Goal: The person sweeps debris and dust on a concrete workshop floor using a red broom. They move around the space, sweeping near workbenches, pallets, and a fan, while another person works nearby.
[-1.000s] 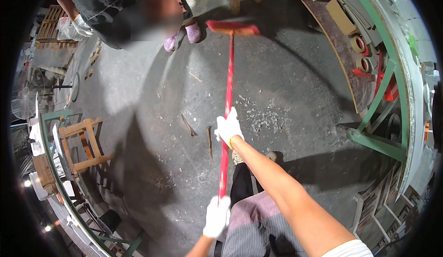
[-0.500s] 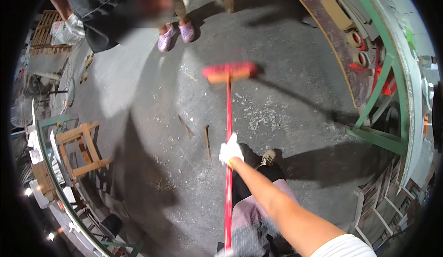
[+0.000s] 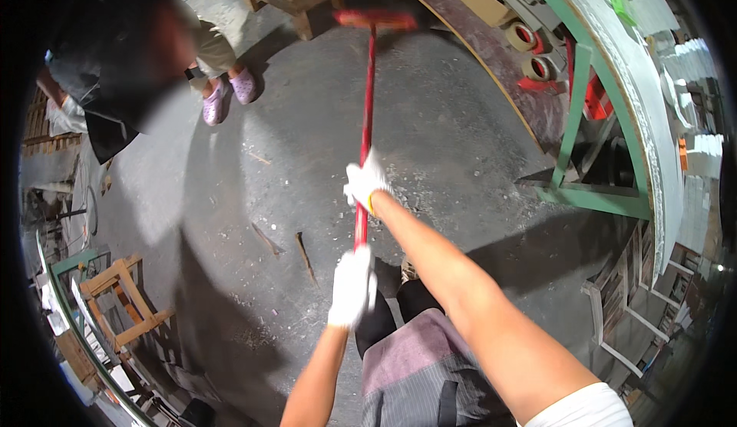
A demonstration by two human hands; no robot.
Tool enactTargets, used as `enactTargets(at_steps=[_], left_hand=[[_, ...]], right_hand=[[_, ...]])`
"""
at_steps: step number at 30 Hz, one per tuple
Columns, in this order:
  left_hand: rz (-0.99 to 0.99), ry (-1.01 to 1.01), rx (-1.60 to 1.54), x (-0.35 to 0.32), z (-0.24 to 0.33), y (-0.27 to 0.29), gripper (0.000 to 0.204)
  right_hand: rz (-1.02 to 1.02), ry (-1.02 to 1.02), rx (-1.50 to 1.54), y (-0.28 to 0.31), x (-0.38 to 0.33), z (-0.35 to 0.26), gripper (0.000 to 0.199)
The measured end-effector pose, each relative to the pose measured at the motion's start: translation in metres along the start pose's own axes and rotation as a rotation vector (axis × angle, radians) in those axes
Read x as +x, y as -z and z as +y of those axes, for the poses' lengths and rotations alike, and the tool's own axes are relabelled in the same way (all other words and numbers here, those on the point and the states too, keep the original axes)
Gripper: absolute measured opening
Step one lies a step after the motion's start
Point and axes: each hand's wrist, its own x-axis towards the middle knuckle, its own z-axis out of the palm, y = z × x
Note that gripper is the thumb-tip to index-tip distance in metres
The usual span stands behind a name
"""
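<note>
A long red push broom (image 3: 368,112) stretches away from me across the grey floor, its handle nearly straight up the head view. Its wide red head (image 3: 376,19) is at the far end, blurred by motion, near a wooden stand. My right hand (image 3: 368,181), in a white glove with a yellow cuff edge, is closed round the middle of the handle. Nearer to me, my left hand (image 3: 353,287), also white-gloved, is closed round the handle's lower part. Pale chips and dust (image 3: 407,189) lie scattered on the floor beside and below the handle.
Two thin wood strips (image 3: 305,257) lie left of my hands. A person in pink clogs (image 3: 215,103) stands at the far left. A green-framed table (image 3: 595,201) borders the right, with tape rolls (image 3: 537,68) beyond. A wooden frame (image 3: 127,300) sits at left.
The broom has slid farther away, its head now close to the wooden stand. Both hands have moved forward with it; my left hand has come up from the lower edge. The view has shifted.
</note>
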Motion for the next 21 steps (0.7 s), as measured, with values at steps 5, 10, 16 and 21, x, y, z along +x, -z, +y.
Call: enactTargets(at_steps=[5,10,16,21], left_hand=[[-0.167,0.08,-0.057,0.05,0.086,-0.084,0.037],[-0.247,0.38,0.05,-0.123,-0.038,-0.053,0.034],[-0.075,0.707,0.323,-0.287,-0.095,0.021,0.032],[-0.141,0.357,0.357,-0.217,-0.074,-0.034,0.033]], right_hand=[[0.019,-0.027,-0.152,0.08,0.057,-0.046,0.047],[0.187,-0.19,-0.029,0.141,0.013,0.088,0.053],[0.158,-0.43,0.251,0.123,-0.126,0.182,0.076],[-0.074,-0.273,0.536,0.176,-0.046,0.133,0.026]])
